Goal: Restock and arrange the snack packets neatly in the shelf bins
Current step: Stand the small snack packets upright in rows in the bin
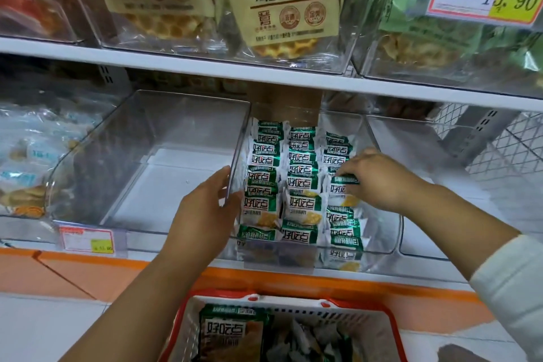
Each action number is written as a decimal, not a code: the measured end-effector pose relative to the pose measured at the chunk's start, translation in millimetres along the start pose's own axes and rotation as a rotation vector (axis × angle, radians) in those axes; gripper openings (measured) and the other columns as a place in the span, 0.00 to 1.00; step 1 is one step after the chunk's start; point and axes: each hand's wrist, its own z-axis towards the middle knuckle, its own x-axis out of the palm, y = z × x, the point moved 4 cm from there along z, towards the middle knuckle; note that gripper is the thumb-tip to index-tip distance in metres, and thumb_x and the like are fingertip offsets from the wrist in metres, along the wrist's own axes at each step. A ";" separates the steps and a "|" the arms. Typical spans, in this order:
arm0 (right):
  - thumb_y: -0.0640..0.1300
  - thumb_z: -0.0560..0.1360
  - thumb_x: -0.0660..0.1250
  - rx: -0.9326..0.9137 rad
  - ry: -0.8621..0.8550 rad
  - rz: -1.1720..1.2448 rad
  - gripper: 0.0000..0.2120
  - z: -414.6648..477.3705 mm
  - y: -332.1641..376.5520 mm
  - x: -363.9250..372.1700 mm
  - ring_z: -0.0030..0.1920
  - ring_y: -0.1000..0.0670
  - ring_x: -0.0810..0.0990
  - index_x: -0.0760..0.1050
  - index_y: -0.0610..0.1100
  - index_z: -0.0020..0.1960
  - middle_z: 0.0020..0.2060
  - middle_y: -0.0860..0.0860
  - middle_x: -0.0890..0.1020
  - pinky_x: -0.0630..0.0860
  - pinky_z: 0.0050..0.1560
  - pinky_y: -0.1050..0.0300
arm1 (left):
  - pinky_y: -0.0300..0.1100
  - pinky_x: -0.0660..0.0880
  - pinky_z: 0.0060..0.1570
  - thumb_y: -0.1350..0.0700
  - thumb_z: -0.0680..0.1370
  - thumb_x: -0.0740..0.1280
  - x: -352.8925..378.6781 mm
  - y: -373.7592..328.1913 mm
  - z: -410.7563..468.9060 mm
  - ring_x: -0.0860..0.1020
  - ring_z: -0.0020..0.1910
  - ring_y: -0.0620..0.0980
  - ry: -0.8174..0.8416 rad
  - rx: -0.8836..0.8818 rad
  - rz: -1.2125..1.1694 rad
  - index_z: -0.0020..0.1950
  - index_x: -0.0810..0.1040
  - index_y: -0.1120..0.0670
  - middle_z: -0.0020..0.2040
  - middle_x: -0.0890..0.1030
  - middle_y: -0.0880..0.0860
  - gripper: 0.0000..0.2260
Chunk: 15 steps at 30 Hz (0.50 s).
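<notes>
Right hand [379,179] pinches a green snack packet [346,179] at the clear bin's [385,241] three-o'clock row; left hand [202,209], grip spread, braces its nine-o'clock wall. Wedged in too hard, the packet could buckle the neat rows [299,182]; a nudged bin could slide off the shelf [88,270].
</notes>
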 end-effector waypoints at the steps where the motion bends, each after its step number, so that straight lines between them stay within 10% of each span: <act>1: 0.49 0.77 0.67 0.020 0.016 0.011 0.19 3.0 2.6 3.2 0.64 0.46 0.69 0.72 0.51 0.68 0.58 0.47 0.80 0.71 0.60 0.52 | 0.30 0.68 0.48 0.53 0.83 0.61 -0.3 -0.2 0.5 0.73 0.59 0.40 0.009 0.000 -0.013 0.73 0.70 0.47 0.64 0.76 0.42 0.18; 11: 0.47 0.75 0.67 0.121 -0.123 -0.043 0.19 -1.4 7.8 7.7 0.63 0.46 0.70 0.73 0.50 0.66 0.60 0.47 0.78 0.71 0.58 0.54 | 0.25 0.72 0.40 0.53 0.82 0.62 2.2 8.0 3.8 0.73 0.57 0.40 0.027 0.032 -0.051 0.73 0.69 0.45 0.62 0.75 0.40 0.19; 15: 0.43 0.76 0.66 0.162 -0.597 0.323 0.15 -49.0 14.5 -9.8 0.59 0.45 0.72 0.76 0.46 0.63 0.55 0.47 0.79 0.69 0.56 0.54 | 0.45 0.76 0.56 0.53 0.80 0.66 -7.2 6.2 -11.2 0.75 0.56 0.46 -0.137 0.074 -0.003 0.73 0.71 0.49 0.65 0.76 0.50 0.20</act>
